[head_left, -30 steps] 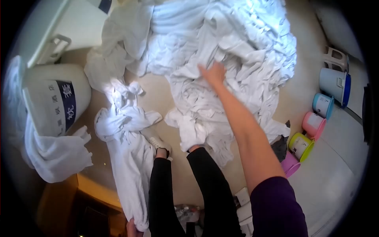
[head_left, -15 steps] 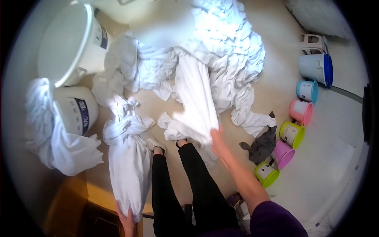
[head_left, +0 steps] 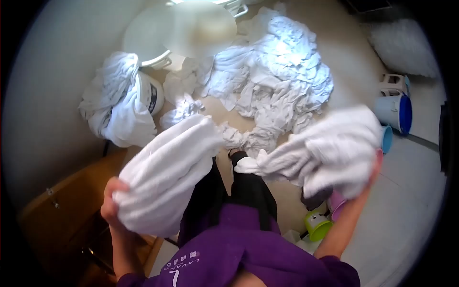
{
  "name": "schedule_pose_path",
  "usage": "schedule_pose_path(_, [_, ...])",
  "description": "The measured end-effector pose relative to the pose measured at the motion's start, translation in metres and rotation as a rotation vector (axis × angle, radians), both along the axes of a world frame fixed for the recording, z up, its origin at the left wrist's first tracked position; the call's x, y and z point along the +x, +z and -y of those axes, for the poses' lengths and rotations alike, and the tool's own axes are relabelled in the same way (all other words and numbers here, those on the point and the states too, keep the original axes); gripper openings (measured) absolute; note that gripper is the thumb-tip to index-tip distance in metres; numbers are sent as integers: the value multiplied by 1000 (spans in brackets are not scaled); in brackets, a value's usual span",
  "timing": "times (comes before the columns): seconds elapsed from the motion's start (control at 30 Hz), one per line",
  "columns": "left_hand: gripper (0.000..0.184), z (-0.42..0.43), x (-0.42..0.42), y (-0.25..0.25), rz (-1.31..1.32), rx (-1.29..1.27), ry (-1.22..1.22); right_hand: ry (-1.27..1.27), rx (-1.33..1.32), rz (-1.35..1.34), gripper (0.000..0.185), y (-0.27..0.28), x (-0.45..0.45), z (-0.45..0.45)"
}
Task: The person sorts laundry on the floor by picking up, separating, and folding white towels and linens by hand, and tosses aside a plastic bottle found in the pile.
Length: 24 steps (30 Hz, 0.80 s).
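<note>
My left hand (head_left: 114,201) is closed around the outer edge of a long white towel (head_left: 167,174), raised on the left in front of my body. On the right, my right hand (head_left: 376,170) grips the far side of another bunched white towel (head_left: 330,153); that towel's twisted end hangs toward the middle, and most of the fingers are behind the cloth. Beyond both hands a big pile of crumpled white linen (head_left: 291,67) lies on the floor. Whether the two raised towels are joined I cannot tell.
White cloths (head_left: 119,103) drape over a white bucket (head_left: 150,93) at the left, near a large white tub (head_left: 148,33). Wooden furniture (head_left: 71,186) stands at lower left. Along the right are a blue-lidded bucket (head_left: 394,112) and a lime-green bucket (head_left: 318,226).
Both hands have risen from low down and moved outward, lifting the white cloths off the floor area in front of my legs. The view has shifted, and my purple top now shows.
</note>
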<state>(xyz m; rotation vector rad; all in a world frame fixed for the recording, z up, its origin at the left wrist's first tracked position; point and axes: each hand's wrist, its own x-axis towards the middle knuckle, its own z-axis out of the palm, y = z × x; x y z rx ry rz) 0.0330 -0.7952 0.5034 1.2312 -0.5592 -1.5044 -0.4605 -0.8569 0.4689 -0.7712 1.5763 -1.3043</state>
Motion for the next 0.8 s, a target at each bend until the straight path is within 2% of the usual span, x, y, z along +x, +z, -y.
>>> schedule_pose_path(0.03, [41, 4, -2, 1, 36, 13, 57, 54, 109, -266, 26, -43, -59, 5])
schedule_pose_path(0.1, [44, 23, -20, 20, 54, 80, 63, 71, 76, -421, 26, -22, -30, 29])
schedule_pose_path(0.13, [36, 23, -24, 24, 52, 49, 40, 57, 64, -436, 26, -10, -16, 22])
schedule_pose_path(0.17, [36, 17, -24, 26, 43, 39, 29, 69, 29, -345, 26, -1, 1, 13])
schedule_pose_path(0.23, [26, 14, -16, 23, 333, 14, -161, 82, -61, -155, 27, 12, 40, 2])
schedule_pose_path(0.3, [19, 17, -31, 22, 359, 131, -161, 114, -116, -99, 26, 12, 86, -8])
schedule_pose_path(0.33, [20, 20, -38, 23, 341, 182, -216, 272, -48, -259, 24, 12, 101, -11])
schedule_pose_path(0.37, [26, 23, -42, 14, 197, 170, -276, 479, -220, -533, 23, 7, 128, -15])
schedule_pose_path(0.4, [35, 26, -43, -1, 77, 71, -344, 598, -249, -731, 21, -7, 165, -23])
schedule_pose_path(0.43, [42, 32, -57, 6, -34, 261, -390, 646, -200, -607, 19, 18, 206, -34])
schedule_pose_path(0.47, [40, 35, -66, -2, -66, 322, -379, 765, -417, -542, 23, 11, 241, -41])
schedule_pose_path(0.5, [38, 36, -68, -11, -102, 392, -357, 928, -473, -492, 28, 32, 265, -47])
schedule_pose_path(0.53, [37, 42, -58, -6, -60, 356, -399, 1175, -261, -492, 39, 52, 283, -48])
schedule_pose_path(0.57, [37, 50, -44, 0, -16, 316, -433, 1179, -278, -489, 39, 49, 289, -47])
schedule_pose_path(0.6, [37, 52, -31, 4, 129, 125, -351, 1076, -483, -345, 43, 41, 294, -42])
schedule_pose_path(0.63, [37, 60, 6, -5, 100, 120, -316, 968, -678, -185, 46, 36, 301, -37])
schedule_pose_path(0.67, [36, 64, 18, 21, 115, 29, -276, 1028, -638, -144, 52, 35, 295, -31])
schedule_pose_path(0.7, [35, 68, 28, 54, 132, -63, -225, 958, -585, -52, 48, 32, 290, -28])
schedule_pose_path(0.77, [36, 72, 77, 91, 212, -200, -82, 776, -511, -301, 38, 12, 265, -21])
schedule_pose_path(0.8, [38, 77, 117, 102, 259, -299, 147, 651, -366, -392, 32, -4, 249, -21])
